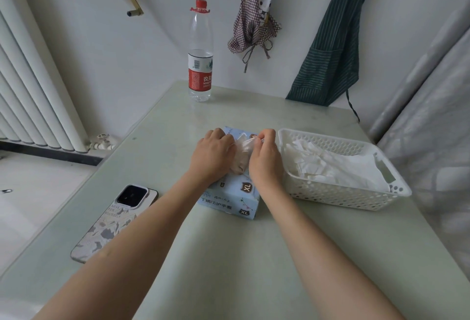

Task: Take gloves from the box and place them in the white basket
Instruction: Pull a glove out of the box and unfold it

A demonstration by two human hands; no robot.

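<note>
Two bare forearms reach across a pale green table [229, 256] to a light-blue box [230, 193] of disposable gloves; the left hand [212, 157] curls over the box top beside the opening, and the right hand [264, 159] pinches a thin whitish glove [241, 154] rising from it. The glove looks light, limp and clingy, best pinched at its exposed fold; the white basket [338, 193], just right of the box, already holds several crumpled gloves.
</note>
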